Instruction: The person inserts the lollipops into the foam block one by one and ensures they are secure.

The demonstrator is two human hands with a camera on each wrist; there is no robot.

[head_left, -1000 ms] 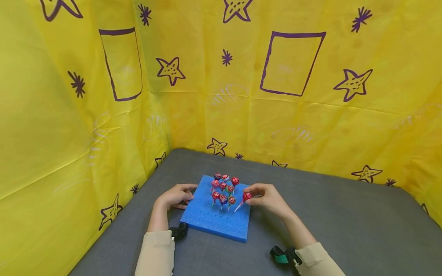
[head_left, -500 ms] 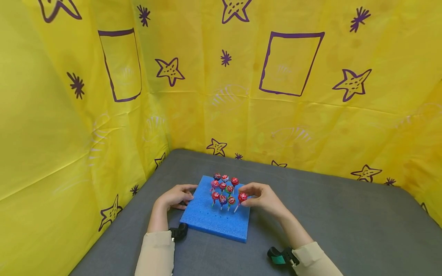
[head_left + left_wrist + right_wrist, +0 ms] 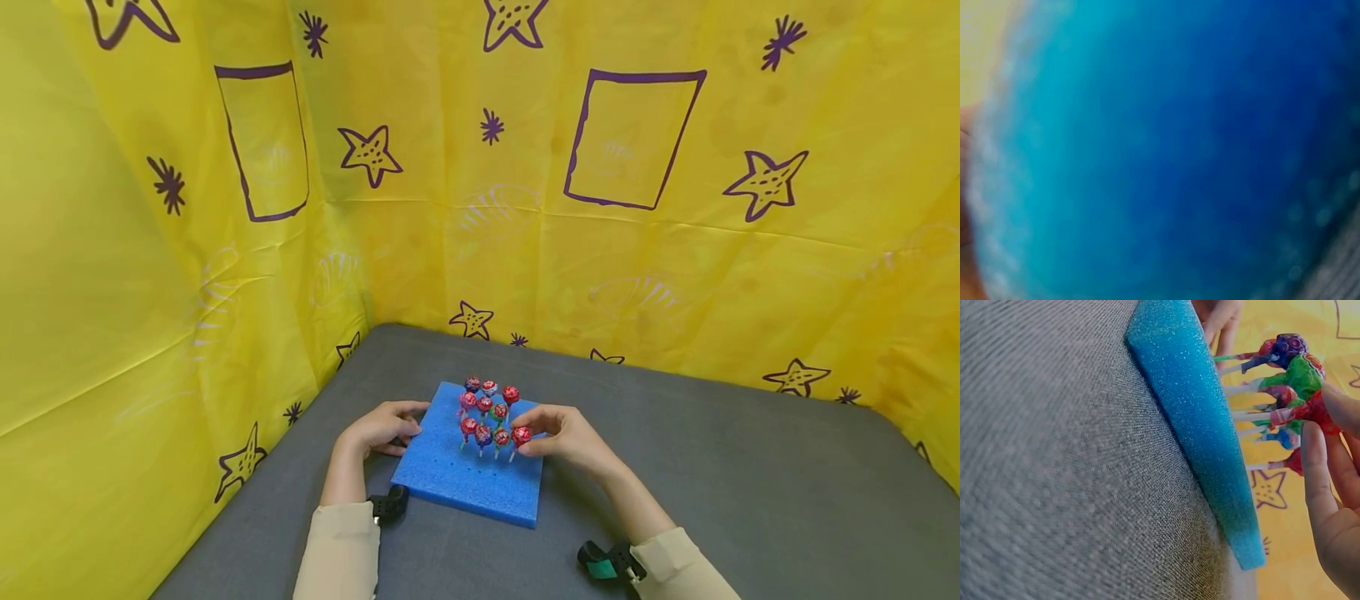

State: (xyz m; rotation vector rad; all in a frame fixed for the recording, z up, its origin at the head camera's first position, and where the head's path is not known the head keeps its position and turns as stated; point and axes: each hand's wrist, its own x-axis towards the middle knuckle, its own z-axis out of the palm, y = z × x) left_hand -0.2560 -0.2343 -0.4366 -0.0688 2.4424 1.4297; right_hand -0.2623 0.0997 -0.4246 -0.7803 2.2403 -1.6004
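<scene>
A blue foam block [image 3: 480,493] lies on the dark table, with several wrapped lollipops [image 3: 484,406] standing upright in it in rows. My right hand [image 3: 566,435] pinches the red-wrapped head of a lollipop [image 3: 521,435] at the right end of the nearest row. In the right wrist view that red lollipop [image 3: 1291,414] has its white stick meeting the foam's top face. My left hand [image 3: 381,427] rests against the foam's left edge, fingers relaxed. Blurred blue foam [image 3: 1147,150] fills most of the left wrist view, hiding most of that hand.
Small holes [image 3: 483,469] dot the foam in front of the nearest row. Yellow cloth walls [image 3: 450,242] with purple drawings rise behind and left of the grey table [image 3: 720,475]. Black straps with devices [image 3: 611,560] are on both wrists.
My right hand has moved left with the red lollipop, whose stick has gone from tilted to nearly upright against the foam. My left hand and the foam block have stayed put.
</scene>
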